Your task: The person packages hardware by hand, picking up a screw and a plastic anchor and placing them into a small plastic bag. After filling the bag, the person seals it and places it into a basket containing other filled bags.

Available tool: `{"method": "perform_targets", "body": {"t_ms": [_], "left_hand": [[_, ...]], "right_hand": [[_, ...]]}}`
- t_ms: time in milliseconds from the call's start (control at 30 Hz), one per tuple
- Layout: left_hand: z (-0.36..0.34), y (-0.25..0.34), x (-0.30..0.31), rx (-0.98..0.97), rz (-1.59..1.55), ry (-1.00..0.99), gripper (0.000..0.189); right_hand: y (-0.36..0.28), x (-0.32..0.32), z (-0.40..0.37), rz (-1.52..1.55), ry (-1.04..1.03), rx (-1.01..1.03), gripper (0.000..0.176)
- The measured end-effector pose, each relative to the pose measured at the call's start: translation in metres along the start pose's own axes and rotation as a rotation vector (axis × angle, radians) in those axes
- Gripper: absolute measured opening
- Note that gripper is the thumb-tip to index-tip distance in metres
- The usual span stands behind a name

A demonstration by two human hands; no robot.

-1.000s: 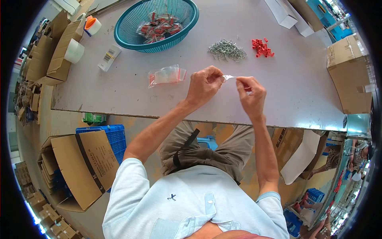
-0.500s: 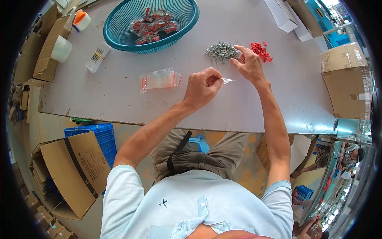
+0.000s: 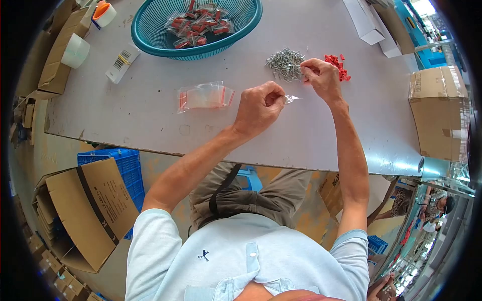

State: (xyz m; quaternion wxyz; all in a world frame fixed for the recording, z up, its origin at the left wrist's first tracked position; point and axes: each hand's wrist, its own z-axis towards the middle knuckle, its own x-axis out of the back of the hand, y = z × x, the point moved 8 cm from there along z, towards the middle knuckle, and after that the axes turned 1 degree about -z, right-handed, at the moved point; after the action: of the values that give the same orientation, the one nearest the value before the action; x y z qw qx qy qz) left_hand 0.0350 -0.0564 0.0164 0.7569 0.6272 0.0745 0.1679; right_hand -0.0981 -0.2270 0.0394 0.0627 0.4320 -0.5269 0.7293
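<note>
My left hand is closed in a pinch on a small clear plastic bag, whose end sticks out past the fingertips. At the right edge of a pile of metal screws, my right hand has its thumb and index finger drawn together. What is between them, if anything, is too small to make out. Just behind that hand is a heap of small red plastic pieces, partly covered by it. Flat clear bags with red stripes lie on the table left of my left hand.
A teal basket with several filled packets stands at the back. Tape rolls and a labelled white box are on the left. A cardboard box stands at the right; the table edge runs before my body.
My right hand's fingers have closed together and drawn back to the right edge of the screw pile. The left hand keeps its hold on the plastic bag. The view has shifted slightly.
</note>
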Motion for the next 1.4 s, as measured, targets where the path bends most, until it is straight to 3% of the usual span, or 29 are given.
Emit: {"method": "perform_targets", "body": {"t_ms": [233,567,667,733,867,1033,1400], "left_hand": [[0.002,0.001,0.009,0.025,0.03,0.075,0.005],[0.005,0.0,0.02,0.047,0.076,0.14,0.006],[0.006,-0.001,0.021,0.092,0.067,0.126,0.007],[0.006,-0.002,0.022,0.111,0.069,0.123,0.008],[0.007,-0.003,0.02,0.11,0.069,0.1,0.01],[0.007,-0.007,0.018,0.126,-0.001,0.062,0.011],[0.004,-0.005,0.011,0.208,-0.086,-0.023,0.012]], "right_hand": [[0.027,-0.005,-0.019,0.619,-0.034,-0.203,0.013],[0.01,-0.026,-0.06,1.021,-0.035,-0.278,0.012],[-0.009,-0.03,-0.072,0.989,-0.018,-0.159,0.012],[-0.025,-0.023,-0.081,0.795,0.12,-0.005,0.014],[-0.043,-0.031,-0.09,0.716,0.181,0.076,0.016],[-0.058,-0.029,-0.095,0.348,0.277,0.271,0.014],[-0.085,-0.02,-0.106,-0.075,0.276,0.411,0.012]]}}
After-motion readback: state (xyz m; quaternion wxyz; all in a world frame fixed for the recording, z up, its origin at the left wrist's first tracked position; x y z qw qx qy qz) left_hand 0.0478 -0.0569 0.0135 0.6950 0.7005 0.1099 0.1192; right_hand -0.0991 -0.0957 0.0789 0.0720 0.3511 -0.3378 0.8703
